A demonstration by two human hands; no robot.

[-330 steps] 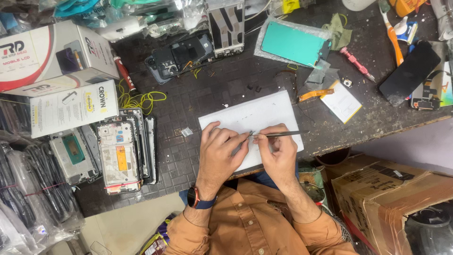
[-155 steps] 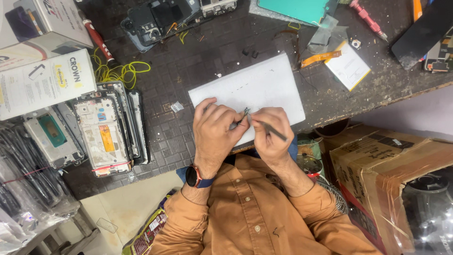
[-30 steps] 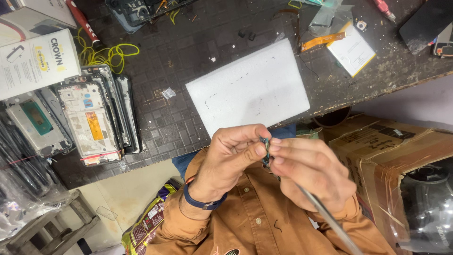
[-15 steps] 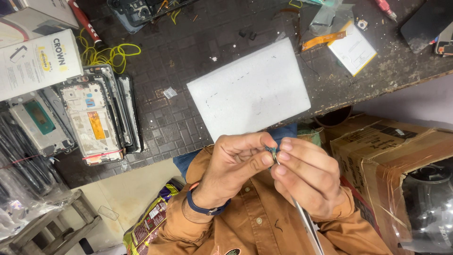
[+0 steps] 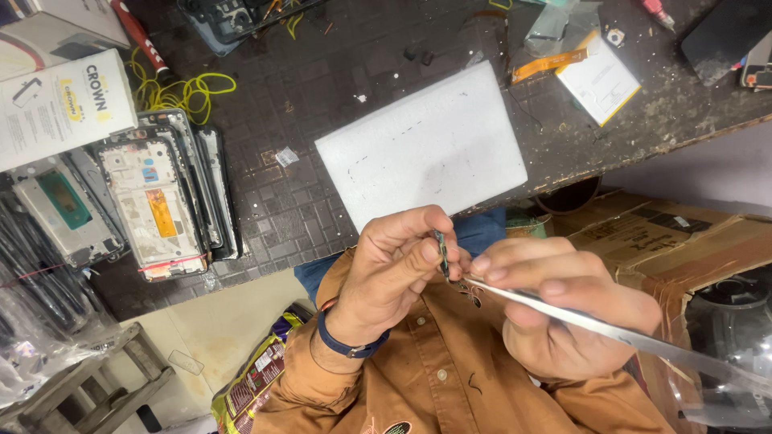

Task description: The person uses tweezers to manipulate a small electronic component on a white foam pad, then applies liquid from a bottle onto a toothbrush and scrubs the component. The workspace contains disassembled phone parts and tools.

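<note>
Pinching a small dark part (image 5: 440, 251) between thumb and fingertips, the left hand (image 5: 394, 269) is raised close to the chest, above the orange shirt (image 5: 450, 378). Its grip is narrow and closed on the part, which stands roughly upright. A blue band (image 5: 346, 344) circles that wrist.

Just right of it, the right hand (image 5: 563, 309) holds metal tweezers (image 5: 611, 333), fingers closed around the shaft. The tips point left and meet the lower end of the part; the long body runs off down and right, blurred near the edge. Whether the tips clasp the part or only touch it, I cannot tell.

Beyond both hands, further from the body, a white board (image 5: 422, 149) lies flat on the dark worktop (image 5: 305, 201), near its edge. Up and left of the left grip sits a stack of phone frames (image 5: 165, 193), with a white box (image 5: 60, 104) and a coil of yellow wire (image 5: 181, 90) past it. Well beyond the right grip, a small white pad (image 5: 599, 76) and an orange flex strip (image 5: 547, 64) lie together. A cardboard box (image 5: 683, 237) stands below the worktop, just right of the right hand.
</note>
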